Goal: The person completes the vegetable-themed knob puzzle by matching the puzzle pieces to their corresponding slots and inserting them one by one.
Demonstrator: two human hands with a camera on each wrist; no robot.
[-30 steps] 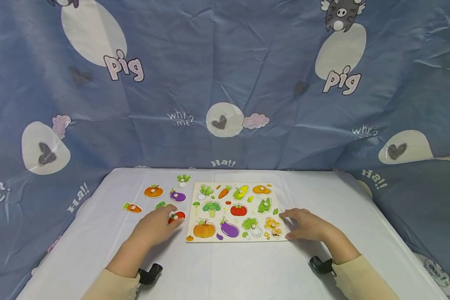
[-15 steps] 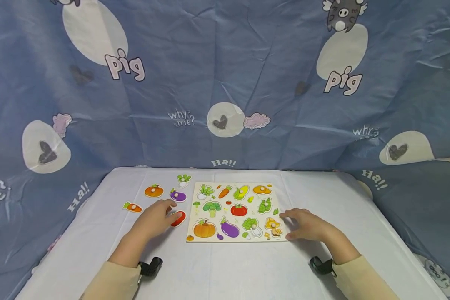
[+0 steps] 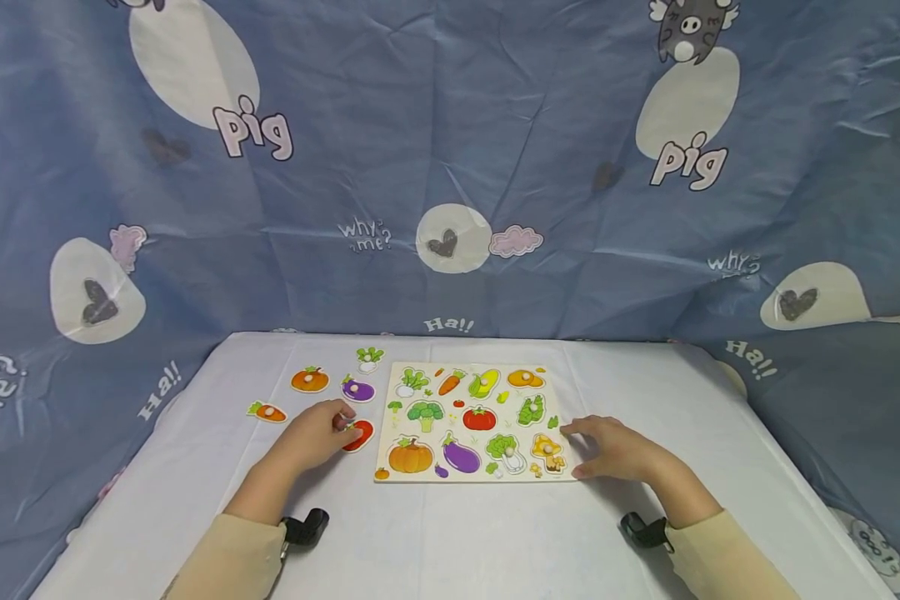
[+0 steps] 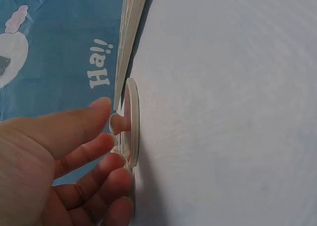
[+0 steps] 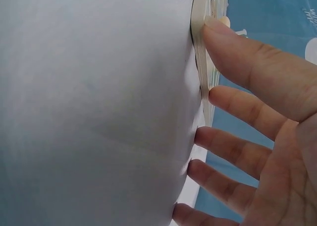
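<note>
In the head view my left hand (image 3: 311, 435) is over the left part of the table, its thumb overlapping a red tomato puzzle piece (image 3: 360, 436). The left wrist view shows the thumb and index finger spread apart beside the wooden knob (image 4: 117, 123) of a round piece; no grip on it is visible. The other fingers are bent. My right hand (image 3: 617, 450) rests at the right edge of the vegetable puzzle board (image 3: 435, 477). Up close, its thumb touches the board's edge (image 5: 199, 32), and its fingers are spread along the white cloth.
Left of the board lie loose knobbed pieces: a carrot (image 3: 268, 412), a pumpkin (image 3: 310, 380), an eggplant (image 3: 357, 388) and a white radish (image 3: 370, 359). Bok choy (image 3: 506, 452) and mushroom (image 3: 547, 452) pieces sit in the board. A blue printed curtain (image 3: 390, 275) stands behind the table.
My left hand has shifted slightly up and back from the tomato piece. The broccoli piece seen earlier beside it is now hidden by the hand. The right hand keeps its place.
</note>
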